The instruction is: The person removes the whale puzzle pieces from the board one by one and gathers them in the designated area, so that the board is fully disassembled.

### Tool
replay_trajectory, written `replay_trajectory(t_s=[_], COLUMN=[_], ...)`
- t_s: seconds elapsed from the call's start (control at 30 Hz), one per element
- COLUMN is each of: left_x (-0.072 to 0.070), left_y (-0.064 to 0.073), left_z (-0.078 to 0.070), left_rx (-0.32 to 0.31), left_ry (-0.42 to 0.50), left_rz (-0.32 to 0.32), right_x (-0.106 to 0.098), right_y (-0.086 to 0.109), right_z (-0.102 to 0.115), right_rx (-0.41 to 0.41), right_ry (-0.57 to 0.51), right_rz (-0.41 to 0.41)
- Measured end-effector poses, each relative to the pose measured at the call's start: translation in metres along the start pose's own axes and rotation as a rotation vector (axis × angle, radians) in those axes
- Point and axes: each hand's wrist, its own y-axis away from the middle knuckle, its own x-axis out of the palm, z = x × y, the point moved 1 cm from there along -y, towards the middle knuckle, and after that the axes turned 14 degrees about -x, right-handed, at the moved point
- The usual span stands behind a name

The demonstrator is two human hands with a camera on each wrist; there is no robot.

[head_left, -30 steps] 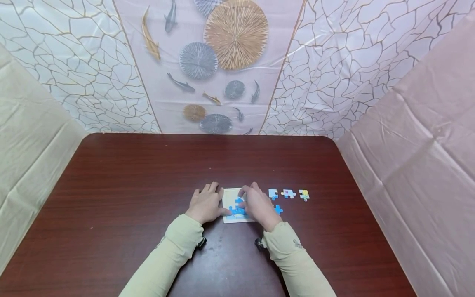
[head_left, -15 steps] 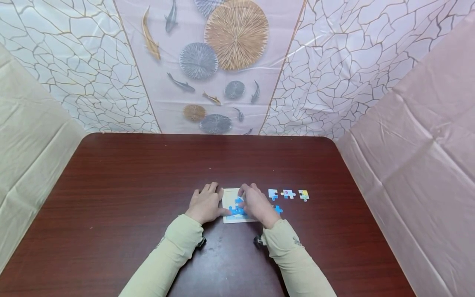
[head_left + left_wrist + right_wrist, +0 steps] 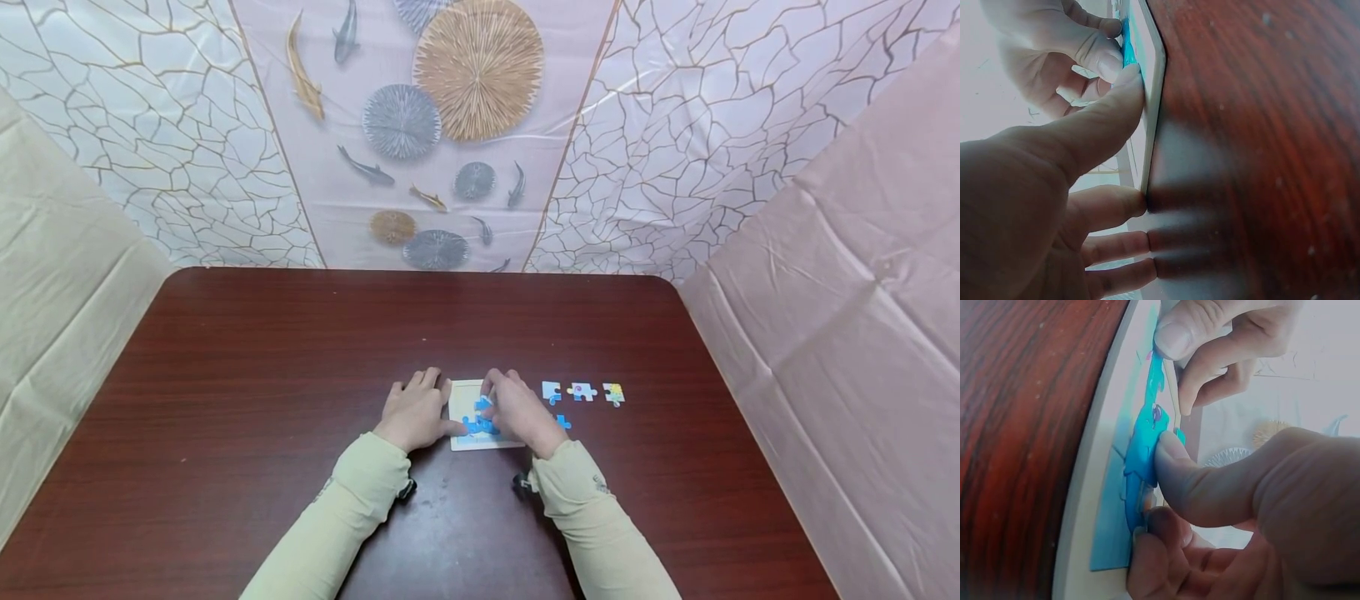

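Note:
A small pale-framed puzzle board point(image 3: 459, 396) lies on the table, its blue pieces partly fitted along the near part. My left hand point(image 3: 416, 417) rests at the board's left side. Its thumb point(image 3: 1107, 119) presses on the blue pieces, while the index fingertip is at the frame edge and the other fingers stretch over the table. My right hand point(image 3: 525, 418) covers the board's right part. In the right wrist view its thumb and curled fingers pinch a blue puzzle piece point(image 3: 1142, 447) low over the board. The palm side of the board is hidden in the head view.
Right of the board lie several loose puzzle pieces: a white-and-blue one point(image 3: 552, 392), a white one with a pink swirl point(image 3: 582, 392), a yellow-patterned one point(image 3: 614, 393) and a blue one point(image 3: 563, 422) beside the right hand. A patterned cloth point(image 3: 405, 192) hangs behind the dark red table point(image 3: 300, 333).
My right wrist has shifted slightly left, its fingers staying at the blue pieces. The left hand, the board and the loose pieces stay in place.

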Motion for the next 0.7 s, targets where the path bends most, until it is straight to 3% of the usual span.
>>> replay_trajectory(t_s=[0.43,0.7], left_x=[0.0,0.0], left_y=[-0.001,-0.002], left_z=[0.0,-0.002], left_rx=[0.0,-0.013], left_ry=[-0.013,-0.016], left_rz=[-0.008,0.016], right_x=[-0.003,-0.002], right_y=[0.006,0.01], right_z=[0.0,0.001], right_rx=[-0.037,-0.017], right_ry=[-0.11,-0.128], right_rz=[-0.014,-0.025])
